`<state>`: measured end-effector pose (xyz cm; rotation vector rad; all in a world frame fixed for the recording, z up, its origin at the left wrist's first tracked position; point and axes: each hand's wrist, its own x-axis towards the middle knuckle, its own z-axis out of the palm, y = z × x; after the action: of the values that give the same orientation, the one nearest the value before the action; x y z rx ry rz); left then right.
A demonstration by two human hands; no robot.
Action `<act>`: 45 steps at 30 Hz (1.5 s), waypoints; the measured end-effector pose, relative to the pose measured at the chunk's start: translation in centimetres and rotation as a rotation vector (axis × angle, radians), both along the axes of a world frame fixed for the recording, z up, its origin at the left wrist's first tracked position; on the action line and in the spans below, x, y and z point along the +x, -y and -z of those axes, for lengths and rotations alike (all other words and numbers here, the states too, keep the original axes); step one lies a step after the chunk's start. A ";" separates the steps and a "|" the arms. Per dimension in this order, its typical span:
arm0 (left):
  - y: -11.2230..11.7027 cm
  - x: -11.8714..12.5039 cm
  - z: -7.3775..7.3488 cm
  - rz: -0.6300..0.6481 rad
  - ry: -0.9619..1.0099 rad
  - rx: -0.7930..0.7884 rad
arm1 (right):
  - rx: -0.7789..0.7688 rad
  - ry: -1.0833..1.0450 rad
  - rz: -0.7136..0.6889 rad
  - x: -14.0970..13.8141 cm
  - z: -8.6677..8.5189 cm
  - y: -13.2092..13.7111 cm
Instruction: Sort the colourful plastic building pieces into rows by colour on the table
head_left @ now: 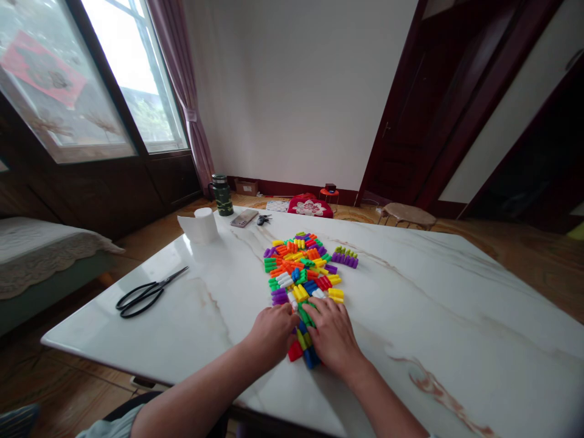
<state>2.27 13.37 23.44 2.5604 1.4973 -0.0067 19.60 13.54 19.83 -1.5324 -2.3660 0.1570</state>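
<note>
Bright ribbed plastic building blocks [296, 261] in several colours lie in a heap on the white marble-patterned table [433, 322]. At the near end of the heap, my left hand [274, 331] is closed, its bent fingers against the left side of the blocks; its fingertips are partly hidden. My right hand [332, 334] curls from the right over a green building block [306, 313], fingers on it and thumb lower down. Between my hands show a red block [295, 351] and a blue block [311, 358]. Beside the heap sits a separate purple and olive-green row of blocks [345, 258].
Black-handled scissors [142, 298] lie on the table's left. Towards the back left stand a paper roll [203, 225] and a camouflage flask [222, 196], near a phone [244, 218] and keys [263, 219]. A stool [407, 214] is beyond the far edge.
</note>
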 end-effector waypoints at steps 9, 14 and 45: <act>0.0 0.8 0.9 0.029 0.088 0.006 | 0.049 0.036 -0.010 0.2 0.7 0.0; -0.6 1.0 1.0 0.017 0.179 -0.029 | 0.130 0.019 -0.017 0.2 0.8 -0.1; -3.9 2.3 3.5 -0.245 1.060 -0.363 | -0.116 -0.983 0.219 1.1 1.0 -1.0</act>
<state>4.59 17.23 19.96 1.5910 1.1686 0.8633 20.71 14.55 18.81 -1.2998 -1.4232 0.7954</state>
